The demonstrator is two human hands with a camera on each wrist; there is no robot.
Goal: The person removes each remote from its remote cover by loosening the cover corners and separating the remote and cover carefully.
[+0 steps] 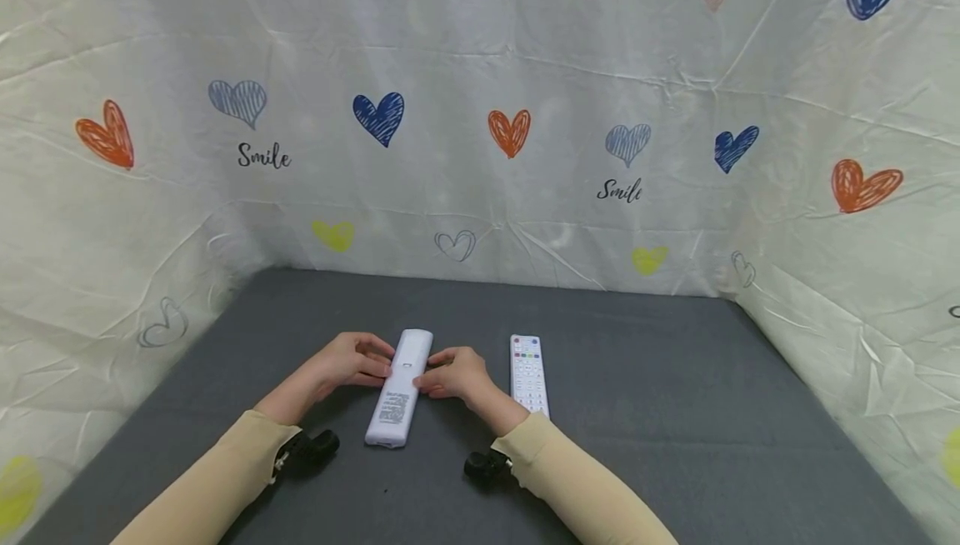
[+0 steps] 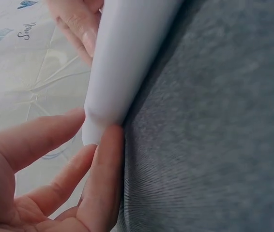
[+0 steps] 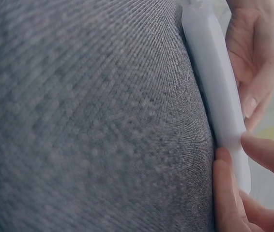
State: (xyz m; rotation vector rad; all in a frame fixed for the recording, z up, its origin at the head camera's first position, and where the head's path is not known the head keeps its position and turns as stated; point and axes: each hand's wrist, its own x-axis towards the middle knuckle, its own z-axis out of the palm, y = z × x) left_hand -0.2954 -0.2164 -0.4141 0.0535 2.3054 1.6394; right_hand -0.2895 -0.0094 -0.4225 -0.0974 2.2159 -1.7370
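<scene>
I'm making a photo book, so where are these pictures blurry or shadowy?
Head view: mostly clear, with soft shadows under the sleeves; left wrist view: grey cloth blurs toward the right edge; right wrist view: cloth blurs at far left, its weave clearer near the remote.

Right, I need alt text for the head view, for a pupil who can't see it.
A person's left hand and right hand grip opposite long sides of a white remote, text side up. To its right, a second remote lies buttons up on a dark grey surface, partly hidden by the right sleeve. Behind hangs a white backdrop patterned with hearts.
</scene>
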